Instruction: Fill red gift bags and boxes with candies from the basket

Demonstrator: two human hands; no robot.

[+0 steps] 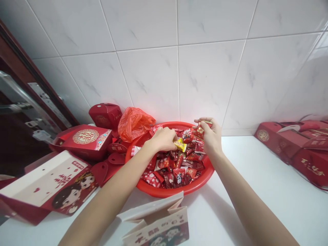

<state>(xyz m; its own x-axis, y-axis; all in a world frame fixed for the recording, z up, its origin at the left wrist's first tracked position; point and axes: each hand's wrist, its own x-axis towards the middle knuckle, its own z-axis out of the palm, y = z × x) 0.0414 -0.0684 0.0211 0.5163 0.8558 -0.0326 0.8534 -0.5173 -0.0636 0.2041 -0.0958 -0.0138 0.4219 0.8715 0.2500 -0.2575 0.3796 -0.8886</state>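
The red candy (200, 131) is in the right hand (208, 132), pinched between thumb and fingers above the right back part of the basket (191, 187). The left hand (166, 138) reaches in over the left back part, its fingers bent down in a narrow shape at the yellow candy (180, 145); whether they grip it cannot be told. Wrapped sweets (176, 167), mostly red, fill the basket below the rim.

The basket's far rim lies close against the tiled wall (205, 78), so room behind it is tight. On its left, the red bag (134, 124) crowds the rim, with the red boxes (88, 138) packed beside it and the pale-lidded box (61, 181) nearer the person. In front, just beside the near rim, the open carton (164, 232) stands below the space between the forearms, its mouth up, the lower part cut off by the view.

To the right, a broad strip of white counter (246, 160) runs from the rim to the folded red boxes at the far right (289, 145), well apart from the basket. The right forearm crosses the near part of this strip.
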